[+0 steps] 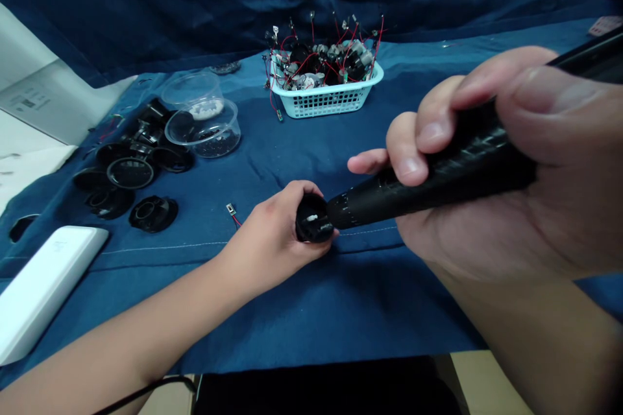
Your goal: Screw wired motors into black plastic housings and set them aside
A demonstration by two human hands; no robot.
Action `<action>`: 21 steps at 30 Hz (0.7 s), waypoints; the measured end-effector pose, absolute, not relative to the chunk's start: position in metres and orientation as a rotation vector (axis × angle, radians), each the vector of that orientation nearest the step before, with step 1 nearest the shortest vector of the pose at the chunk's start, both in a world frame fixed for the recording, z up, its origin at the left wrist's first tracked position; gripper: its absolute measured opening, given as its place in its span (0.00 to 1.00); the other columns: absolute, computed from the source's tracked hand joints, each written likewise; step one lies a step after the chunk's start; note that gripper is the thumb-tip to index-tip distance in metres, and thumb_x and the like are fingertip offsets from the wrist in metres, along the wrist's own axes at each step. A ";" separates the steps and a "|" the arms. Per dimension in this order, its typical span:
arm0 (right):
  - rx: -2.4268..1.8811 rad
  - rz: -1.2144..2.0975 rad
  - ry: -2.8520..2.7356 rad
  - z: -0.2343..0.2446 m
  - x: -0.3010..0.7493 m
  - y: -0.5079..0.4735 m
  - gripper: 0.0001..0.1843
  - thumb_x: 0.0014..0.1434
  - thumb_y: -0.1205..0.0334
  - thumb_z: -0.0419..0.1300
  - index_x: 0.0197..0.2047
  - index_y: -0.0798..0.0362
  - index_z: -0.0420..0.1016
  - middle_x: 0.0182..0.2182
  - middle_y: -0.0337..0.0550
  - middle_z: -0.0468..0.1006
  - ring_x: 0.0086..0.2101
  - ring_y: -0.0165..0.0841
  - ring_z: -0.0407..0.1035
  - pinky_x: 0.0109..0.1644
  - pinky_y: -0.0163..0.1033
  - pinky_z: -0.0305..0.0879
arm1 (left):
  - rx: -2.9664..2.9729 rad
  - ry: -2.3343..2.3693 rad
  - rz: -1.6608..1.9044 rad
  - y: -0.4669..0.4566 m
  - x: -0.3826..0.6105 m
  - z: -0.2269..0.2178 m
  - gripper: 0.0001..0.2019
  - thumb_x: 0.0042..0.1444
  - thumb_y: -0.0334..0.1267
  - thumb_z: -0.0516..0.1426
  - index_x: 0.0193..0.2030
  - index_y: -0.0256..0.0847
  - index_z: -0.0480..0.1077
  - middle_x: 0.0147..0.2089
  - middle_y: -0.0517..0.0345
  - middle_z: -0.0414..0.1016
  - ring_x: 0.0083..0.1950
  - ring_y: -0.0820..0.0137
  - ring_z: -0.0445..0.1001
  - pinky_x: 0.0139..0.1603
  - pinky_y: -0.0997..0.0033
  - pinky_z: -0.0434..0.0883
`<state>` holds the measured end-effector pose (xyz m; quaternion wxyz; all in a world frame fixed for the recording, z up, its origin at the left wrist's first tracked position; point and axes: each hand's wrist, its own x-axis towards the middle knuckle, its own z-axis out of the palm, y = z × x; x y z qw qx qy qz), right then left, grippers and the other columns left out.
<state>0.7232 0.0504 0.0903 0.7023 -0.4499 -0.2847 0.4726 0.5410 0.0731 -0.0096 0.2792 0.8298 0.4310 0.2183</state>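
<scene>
My left hand (272, 233) is wrapped round a round black plastic housing (306, 224), its open side tilted toward the right. Inside the housing a small whitish part shows. From under this hand a red wire with a small connector (231, 210) sticks out onto the cloth. My right hand (487, 162) is closed round a black electric screwdriver (428, 188), its body slanting down to the left. The screwdriver's nose meets the housing's opening; its tip is hidden inside.
A light-blue basket (324, 104) of small motors with red wires stands at the back. Black plastic parts (131, 172) lie at left, beside clear plastic tubs (231, 136). A white box-shaped device (48, 285) lies near left. Dark blue cloth (272, 324) covers the table.
</scene>
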 end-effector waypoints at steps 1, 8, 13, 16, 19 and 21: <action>-1.026 1.049 -0.667 0.090 0.723 0.050 0.18 0.53 0.71 0.60 0.18 0.49 0.58 0.14 0.32 0.63 0.14 0.29 0.61 0.27 0.48 0.83 | 2.227 1.158 0.589 0.073 0.541 -0.010 0.19 0.57 0.41 0.68 0.53 0.49 0.68 0.41 0.67 0.77 0.35 0.74 0.74 0.37 0.75 0.69; -1.073 1.014 -0.713 0.085 0.726 0.049 0.24 0.62 0.73 0.52 0.16 0.50 0.59 0.15 0.35 0.64 0.15 0.29 0.61 0.29 0.47 0.83 | 2.224 1.158 0.602 0.072 0.540 -0.010 0.20 0.57 0.42 0.69 0.52 0.49 0.68 0.40 0.68 0.77 0.35 0.75 0.74 0.37 0.76 0.69; -1.014 0.990 -0.765 0.082 0.728 0.048 0.23 0.65 0.73 0.51 0.18 0.50 0.61 0.16 0.34 0.65 0.16 0.30 0.61 0.31 0.47 0.83 | 2.225 1.154 0.595 0.072 0.540 -0.008 0.20 0.57 0.41 0.68 0.52 0.49 0.67 0.41 0.69 0.77 0.36 0.76 0.75 0.37 0.77 0.69; -1.059 1.018 -0.733 0.087 0.726 0.049 0.26 0.66 0.74 0.48 0.16 0.49 0.58 0.15 0.35 0.64 0.15 0.30 0.61 0.30 0.46 0.82 | 2.236 1.146 0.605 0.072 0.540 -0.008 0.19 0.58 0.41 0.68 0.52 0.49 0.67 0.41 0.69 0.76 0.36 0.76 0.74 0.37 0.77 0.68; -1.081 1.020 -0.745 0.092 0.725 0.051 0.28 0.66 0.64 0.61 0.16 0.49 0.57 0.14 0.33 0.64 0.15 0.28 0.61 0.30 0.44 0.82 | 2.236 1.150 0.605 0.073 0.540 -0.009 0.20 0.57 0.41 0.69 0.52 0.49 0.67 0.41 0.69 0.76 0.36 0.77 0.74 0.37 0.78 0.68; -1.061 1.038 -0.747 0.091 0.725 0.052 0.31 0.62 0.54 0.69 0.16 0.49 0.57 0.14 0.32 0.63 0.14 0.26 0.61 0.29 0.43 0.81 | 2.230 1.151 0.602 0.073 0.540 -0.009 0.20 0.57 0.41 0.69 0.52 0.49 0.67 0.41 0.69 0.76 0.36 0.77 0.74 0.37 0.78 0.69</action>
